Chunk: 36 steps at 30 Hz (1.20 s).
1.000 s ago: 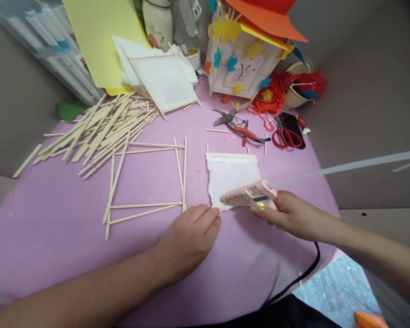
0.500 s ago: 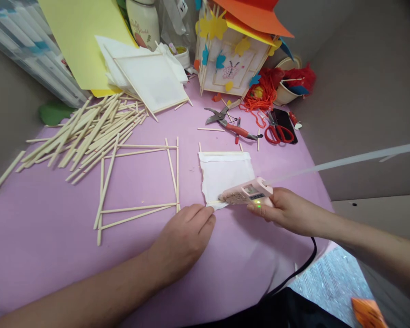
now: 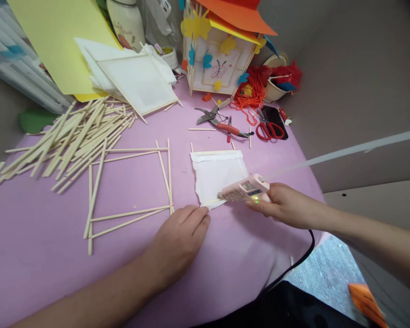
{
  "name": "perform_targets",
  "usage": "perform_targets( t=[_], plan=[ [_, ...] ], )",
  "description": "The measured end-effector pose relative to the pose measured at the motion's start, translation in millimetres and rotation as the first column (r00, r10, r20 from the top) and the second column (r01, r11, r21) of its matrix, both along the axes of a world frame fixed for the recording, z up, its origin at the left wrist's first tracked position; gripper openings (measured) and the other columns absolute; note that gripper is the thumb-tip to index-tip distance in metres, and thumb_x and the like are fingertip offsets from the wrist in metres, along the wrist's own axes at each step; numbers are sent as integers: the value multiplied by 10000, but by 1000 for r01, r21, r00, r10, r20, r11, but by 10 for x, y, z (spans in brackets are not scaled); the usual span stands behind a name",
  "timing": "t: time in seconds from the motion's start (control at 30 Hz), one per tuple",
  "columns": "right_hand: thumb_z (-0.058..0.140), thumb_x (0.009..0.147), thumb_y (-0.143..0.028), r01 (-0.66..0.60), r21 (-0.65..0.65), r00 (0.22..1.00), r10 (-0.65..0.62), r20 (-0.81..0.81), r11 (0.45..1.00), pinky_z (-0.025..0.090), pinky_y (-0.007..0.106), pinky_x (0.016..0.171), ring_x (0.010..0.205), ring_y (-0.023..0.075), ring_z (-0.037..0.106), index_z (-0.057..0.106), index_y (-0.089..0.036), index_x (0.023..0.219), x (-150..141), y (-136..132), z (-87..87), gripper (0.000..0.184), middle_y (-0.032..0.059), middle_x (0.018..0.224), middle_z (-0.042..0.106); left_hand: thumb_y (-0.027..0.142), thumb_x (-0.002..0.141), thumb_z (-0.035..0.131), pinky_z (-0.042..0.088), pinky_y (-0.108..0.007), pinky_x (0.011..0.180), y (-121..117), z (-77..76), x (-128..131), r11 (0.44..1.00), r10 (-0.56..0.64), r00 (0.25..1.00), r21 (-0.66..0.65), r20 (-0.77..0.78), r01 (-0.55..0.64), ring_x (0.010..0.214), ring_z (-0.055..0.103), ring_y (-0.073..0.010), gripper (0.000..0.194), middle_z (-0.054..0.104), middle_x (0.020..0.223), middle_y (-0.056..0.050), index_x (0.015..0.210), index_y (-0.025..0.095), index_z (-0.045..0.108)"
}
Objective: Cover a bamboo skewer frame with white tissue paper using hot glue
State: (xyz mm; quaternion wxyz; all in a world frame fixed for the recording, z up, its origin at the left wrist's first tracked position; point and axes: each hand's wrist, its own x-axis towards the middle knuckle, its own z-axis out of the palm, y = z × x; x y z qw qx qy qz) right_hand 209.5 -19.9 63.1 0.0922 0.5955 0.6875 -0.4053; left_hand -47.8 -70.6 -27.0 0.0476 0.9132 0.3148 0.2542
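Note:
A white sheet of thin paper or cloth lies on a small stick frame, its top edge folded over a stick. At its lower left corner, my left hand has its fingers drawn together on the edge; the fingertips are partly hidden. My right hand is closed around a pale pink hot glue gun with a lit green light. The nozzle points left, at the stick along the sheet's lower edge. From the gun's rear, a long whitish glue stick extends to the right.
Left of the sheet lies a larger stick frame, with a heap of sticks behind. Pruning shears, red-handled scissors and a phone lie beyond. A decorated paper house stands at the back. The gun's black cord hangs nearby.
The view has shifted a little, so most things appear further left. Along the lower edge, the glue gun's nozzle has moved slightly right relative to the sheet. My left hand stays at the corner.

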Motion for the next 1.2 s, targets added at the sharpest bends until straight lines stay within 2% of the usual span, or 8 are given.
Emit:
perform_targets(
  t=[0.33,0.53,0.93,1.2],
  plan=[
    [421,867,-646,-9,20,1000,9,-11,1000,276,264,472,478,106,396,447,-197,571,65,-12,17,538,-20,511,441,49,908,405,537,-401,792,-17,-4,-17,1000,-14,1000,-20,-8,14,928,562,-246,289,651,1065,-176,1059,28,651],
    [447,853,-647,35,1,999,-35,29,999,286,265,461,449,103,379,456,-198,547,114,-19,38,544,-24,478,428,42,900,425,536,-406,795,-15,-15,-15,999,-10,1000,-32,-12,9,929,549,-250,278,648,1060,-182,1053,16,654],
    [423,852,-670,22,40,998,-25,64,999,269,277,465,454,106,378,448,-200,541,165,-40,36,564,-17,485,436,43,900,436,529,-404,818,-5,-18,-11,1000,-4,1000,-27,-22,4,950,546,-250,269,642,1091,-169,1066,31,648],
    [465,820,-675,93,27,994,-95,61,995,287,270,459,451,106,374,410,-208,527,202,-49,65,554,-20,477,425,59,915,417,522,-410,852,-31,-50,-32,1000,8,999,-28,-43,-9,981,561,-242,284,635,1127,-161,1091,74,640]
  ],
)
